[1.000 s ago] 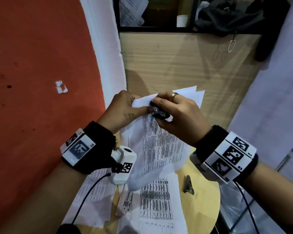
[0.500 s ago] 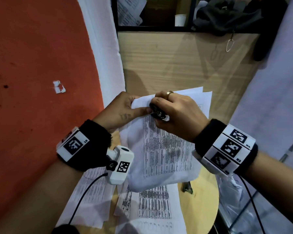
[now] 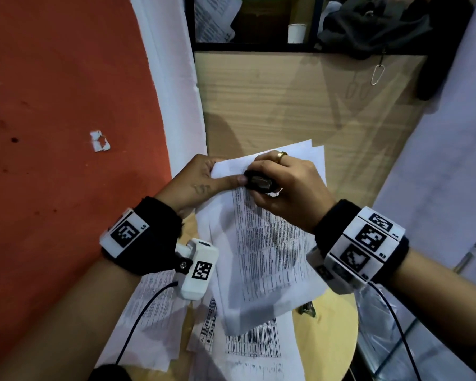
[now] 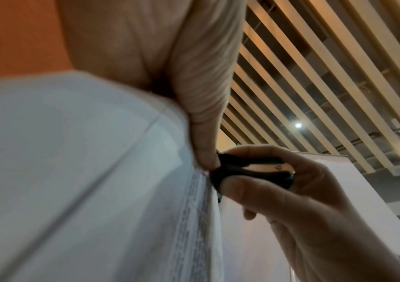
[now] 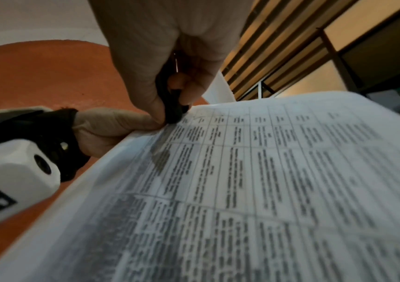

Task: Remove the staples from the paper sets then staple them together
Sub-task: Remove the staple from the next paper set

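Above the round wooden table [image 3: 333, 325], against a red wall and a wood-panelled cabinet, the person holds a stapled paper set [image 3: 261, 251] up in the air, its long axis running from the top corner at the hands down toward the table's near edge. More printed sheets [image 3: 248, 350] lie flat on the table's left half, and a small dark metal object [image 3: 306, 309], too small to name, sits near the table's middle.

The left hand [image 3: 195, 182] pinches the set's top left corner, thumb on the printed face pointing right, fingers curled behind the sheet. The right hand [image 3: 289, 188] comes in from the right, thumb and fingers curled tight around a black staple remover [image 3: 259, 182], with its nose pressed at that same corner. In the left wrist view the staple remover [image 4: 251, 171] touches the left thumb tip; its jaws look squeezed nearly together.

The staple itself is hidden under the tool and the thumb. Judging by this, it lies right at the grip, just left of the right hand's fingertips, between tool nose and left thumb. The coming pull probably has to go away from the thumb, rightward, while the left hand braces the corner; tearing the paper looks like the main risk.
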`<action>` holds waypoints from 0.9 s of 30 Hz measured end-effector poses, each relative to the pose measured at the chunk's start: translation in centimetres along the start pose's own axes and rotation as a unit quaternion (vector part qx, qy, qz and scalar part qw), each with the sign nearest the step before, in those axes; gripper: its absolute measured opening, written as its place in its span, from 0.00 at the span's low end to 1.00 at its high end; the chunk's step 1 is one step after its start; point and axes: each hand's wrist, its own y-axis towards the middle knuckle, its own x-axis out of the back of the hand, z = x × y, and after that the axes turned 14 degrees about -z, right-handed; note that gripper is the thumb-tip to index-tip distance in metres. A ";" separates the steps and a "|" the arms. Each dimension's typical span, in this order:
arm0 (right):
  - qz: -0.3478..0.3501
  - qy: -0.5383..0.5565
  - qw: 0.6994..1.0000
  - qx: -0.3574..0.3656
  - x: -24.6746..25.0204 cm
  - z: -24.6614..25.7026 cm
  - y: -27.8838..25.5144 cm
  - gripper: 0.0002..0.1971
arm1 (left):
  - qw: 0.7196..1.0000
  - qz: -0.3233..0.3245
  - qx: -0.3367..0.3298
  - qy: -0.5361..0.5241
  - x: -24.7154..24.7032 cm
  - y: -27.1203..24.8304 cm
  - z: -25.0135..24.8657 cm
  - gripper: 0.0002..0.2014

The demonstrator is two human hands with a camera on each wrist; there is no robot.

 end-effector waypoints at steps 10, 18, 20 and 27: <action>-0.053 0.102 0.984 -0.134 -0.1 -0.4 0.0 0.11 | 0.986 -0.073 -0.110 0.101 -0.6 0.5 1.1 0.20; -0.026 0.004 0.989 -0.147 -0.7 -1.0 -1.0 0.13 | 0.924 -0.213 -0.197 0.248 -1.9 0.3 2.7 0.11; -0.012 -0.021 0.986 -0.166 -0.5 -1.5 -1.3 0.14 | 0.926 -0.220 -0.187 0.242 -1.4 0.4 3.0 0.10; 0.167 -0.068 0.955 -0.236 -2.8 -3.0 -4.4 0.17 | 0.944 -0.190 -0.145 0.228 -0.4 1.5 3.7 0.14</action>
